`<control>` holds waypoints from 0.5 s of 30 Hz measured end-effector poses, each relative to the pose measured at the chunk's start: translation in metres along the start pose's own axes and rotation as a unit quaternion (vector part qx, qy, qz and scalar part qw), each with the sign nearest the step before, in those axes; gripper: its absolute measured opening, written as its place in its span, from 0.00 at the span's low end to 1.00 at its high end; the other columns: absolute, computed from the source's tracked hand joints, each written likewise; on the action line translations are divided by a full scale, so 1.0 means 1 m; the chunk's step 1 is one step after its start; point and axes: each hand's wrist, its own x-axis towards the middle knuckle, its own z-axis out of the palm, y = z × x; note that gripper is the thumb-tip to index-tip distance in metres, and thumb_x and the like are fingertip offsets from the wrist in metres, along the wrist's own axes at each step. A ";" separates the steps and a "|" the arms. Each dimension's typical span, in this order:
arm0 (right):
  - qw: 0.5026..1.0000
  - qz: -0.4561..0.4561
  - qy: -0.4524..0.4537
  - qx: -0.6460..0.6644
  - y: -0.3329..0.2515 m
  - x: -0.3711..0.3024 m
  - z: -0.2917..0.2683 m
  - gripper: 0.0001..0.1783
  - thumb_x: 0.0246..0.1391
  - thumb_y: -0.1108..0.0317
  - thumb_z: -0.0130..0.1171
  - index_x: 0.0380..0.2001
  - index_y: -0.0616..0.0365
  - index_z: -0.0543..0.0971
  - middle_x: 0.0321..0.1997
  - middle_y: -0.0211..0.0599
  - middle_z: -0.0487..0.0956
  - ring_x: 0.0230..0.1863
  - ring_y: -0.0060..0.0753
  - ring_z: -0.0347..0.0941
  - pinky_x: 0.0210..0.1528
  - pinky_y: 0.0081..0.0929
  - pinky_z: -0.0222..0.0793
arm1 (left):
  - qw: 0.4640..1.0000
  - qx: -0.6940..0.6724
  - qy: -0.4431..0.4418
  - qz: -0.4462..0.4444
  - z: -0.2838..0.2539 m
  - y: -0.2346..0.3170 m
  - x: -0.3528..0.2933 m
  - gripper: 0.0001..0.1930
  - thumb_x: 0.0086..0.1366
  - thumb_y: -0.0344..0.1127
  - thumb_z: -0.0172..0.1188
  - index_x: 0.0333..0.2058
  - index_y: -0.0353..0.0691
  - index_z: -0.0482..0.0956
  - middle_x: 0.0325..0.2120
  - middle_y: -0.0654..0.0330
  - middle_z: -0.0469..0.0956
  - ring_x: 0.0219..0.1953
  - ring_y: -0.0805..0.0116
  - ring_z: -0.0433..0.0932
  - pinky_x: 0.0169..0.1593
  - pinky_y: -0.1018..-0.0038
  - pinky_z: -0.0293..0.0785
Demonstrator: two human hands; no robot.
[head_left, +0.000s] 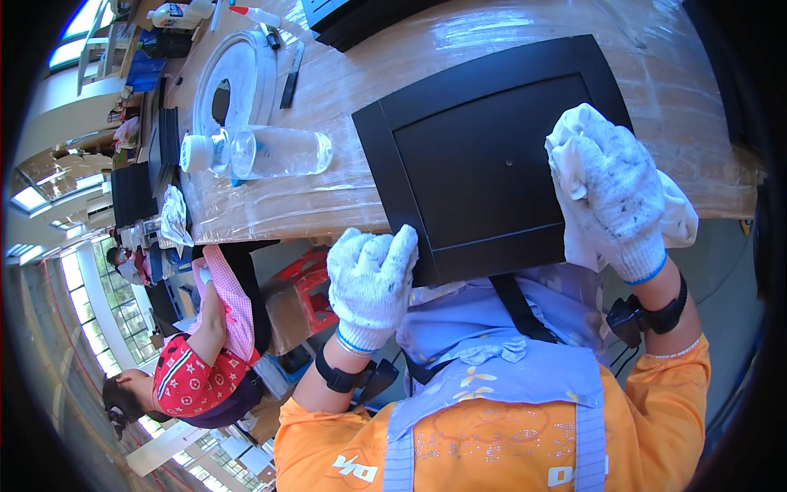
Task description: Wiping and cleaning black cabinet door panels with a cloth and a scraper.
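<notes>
A flat black square panel (479,156) with a raised border lies on the wooden table, its near edge over the table's front. My left hand (373,283), in a white knit glove, grips the panel's near left corner. My right hand (619,193), also gloved, presses a white cloth (574,205) against the panel's right side. Both wrists carry black straps.
A clear plastic bottle (262,152) lies on its side on the wooden table (344,90), next to a white round ring-shaped object (234,74). Another person (205,344) in a red patterned top works at the left. Boxes stand under the table.
</notes>
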 end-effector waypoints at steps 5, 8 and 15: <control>0.998 0.024 -0.033 0.039 -0.004 0.003 -0.002 0.24 0.47 0.67 0.68 0.50 0.53 0.78 0.59 0.42 0.76 0.54 0.50 0.74 0.56 0.40 0.71 | 1.000 0.002 -0.018 -0.012 -0.004 0.002 -0.010 0.21 0.49 0.28 0.70 0.45 0.46 0.84 0.31 0.63 0.79 0.38 0.59 0.76 0.52 0.58 0.69; 1.000 0.001 -0.016 0.009 0.000 0.001 -0.002 0.24 0.48 0.67 0.67 0.51 0.53 0.78 0.60 0.43 0.75 0.55 0.50 0.73 0.56 0.41 0.71 | 1.000 0.009 0.005 -0.009 0.000 0.000 0.000 0.20 0.50 0.29 0.70 0.44 0.46 0.84 0.31 0.63 0.80 0.38 0.59 0.76 0.53 0.58 0.69; 0.999 -0.041 0.014 0.012 0.003 0.000 0.002 0.34 0.41 0.69 0.68 0.57 0.52 0.74 0.58 0.41 0.75 0.50 0.48 0.73 0.51 0.40 0.73 | 1.000 0.018 -0.021 0.005 -0.005 -0.003 -0.009 0.21 0.48 0.28 0.70 0.45 0.47 0.84 0.31 0.63 0.79 0.38 0.59 0.77 0.52 0.58 0.70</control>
